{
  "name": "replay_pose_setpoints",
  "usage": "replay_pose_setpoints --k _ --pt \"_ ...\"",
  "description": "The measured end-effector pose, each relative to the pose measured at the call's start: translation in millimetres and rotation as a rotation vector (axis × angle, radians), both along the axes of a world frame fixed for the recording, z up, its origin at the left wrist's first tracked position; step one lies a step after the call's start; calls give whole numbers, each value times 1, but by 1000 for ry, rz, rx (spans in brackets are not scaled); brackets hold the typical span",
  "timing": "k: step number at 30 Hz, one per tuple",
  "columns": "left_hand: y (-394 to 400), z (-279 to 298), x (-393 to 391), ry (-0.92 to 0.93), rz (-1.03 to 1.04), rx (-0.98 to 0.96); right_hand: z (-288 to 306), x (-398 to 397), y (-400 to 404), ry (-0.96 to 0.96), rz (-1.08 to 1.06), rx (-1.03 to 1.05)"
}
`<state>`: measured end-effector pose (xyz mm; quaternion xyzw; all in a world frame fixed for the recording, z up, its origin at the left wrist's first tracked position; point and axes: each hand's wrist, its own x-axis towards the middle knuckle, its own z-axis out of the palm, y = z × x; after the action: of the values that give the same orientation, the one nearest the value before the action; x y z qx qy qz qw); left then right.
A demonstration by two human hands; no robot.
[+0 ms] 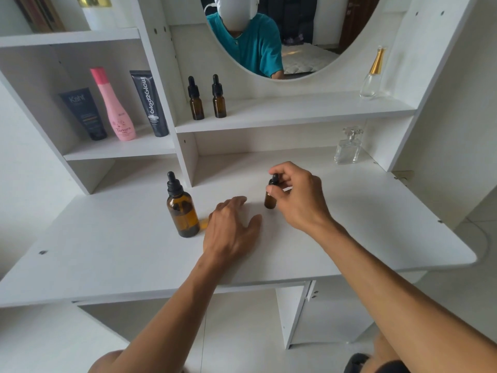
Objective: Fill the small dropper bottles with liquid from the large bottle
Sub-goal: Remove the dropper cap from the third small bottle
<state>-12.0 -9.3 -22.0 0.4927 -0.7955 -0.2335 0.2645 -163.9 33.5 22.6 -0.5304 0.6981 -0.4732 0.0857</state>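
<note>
Head view, two bare forearms reach up from the bottom edge over a white vanity surface point(107, 259). Left hand point(231, 230) lies flat on the surface, fingers straight and spread, holding nothing; its fingertips point toward the back. Just left of it stands the large amber dropper bottle point(183, 208), upright, black dropper cap on, some liquid visible low in the glass, not touched by the hand. Right hand point(295, 195) is a bit further back and to the right, fingers curled round the black cap of a small amber dropper bottle point(270, 200); thumb and forefinger pinch the cap while the bottle stands upright with its base on the surface. Whether the cap is loose or tight, cannot tell. The two hands are near each other but apart. Further back, on the low shelf at right, a clear glass perfume bottle point(348, 146) stands. On the middle shelf two more small amber dropper bottles point(208, 99) stand side by side, capped, upright. Left cubby holds a dark tube point(83, 114), a pink bottle point(114, 106) and a black tube point(149, 103), all leaning slightly. Far right on the middle shelf, a slim clear bottle with gold neck point(373, 74). Round mirror point(309, 49) at top reflects a person in a teal shirt.
</note>
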Motion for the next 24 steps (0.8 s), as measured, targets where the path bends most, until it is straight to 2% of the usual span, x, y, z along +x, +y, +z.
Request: replay_pose_setpoints --k 8,24 --pt "6 5 10 209 17 44 -5 33 -2 29 135 77" --pt "6 2 13 324 38 92 -5 39 -6 90 148 119"
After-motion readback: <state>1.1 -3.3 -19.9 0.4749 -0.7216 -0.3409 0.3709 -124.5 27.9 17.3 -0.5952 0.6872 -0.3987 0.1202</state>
